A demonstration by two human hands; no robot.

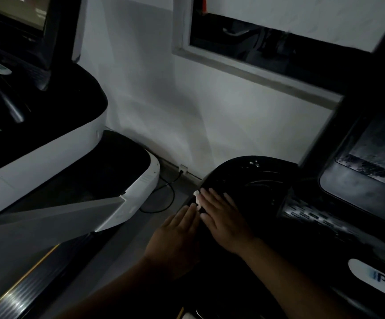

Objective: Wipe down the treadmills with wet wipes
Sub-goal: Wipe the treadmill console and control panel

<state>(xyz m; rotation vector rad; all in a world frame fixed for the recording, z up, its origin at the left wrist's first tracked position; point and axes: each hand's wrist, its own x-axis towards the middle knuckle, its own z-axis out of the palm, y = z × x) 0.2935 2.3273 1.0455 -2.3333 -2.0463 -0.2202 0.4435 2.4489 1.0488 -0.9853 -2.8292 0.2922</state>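
Both flat: left hand (178,229), right hand (224,215).

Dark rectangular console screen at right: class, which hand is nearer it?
Right. The right hand lies flat on the glossy black hood, down-left of the dark rectangular console screen; the left hand sits farther left.

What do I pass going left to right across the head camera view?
White treadmill → left hand → wet wipe → right hand → black treadmill's screen.
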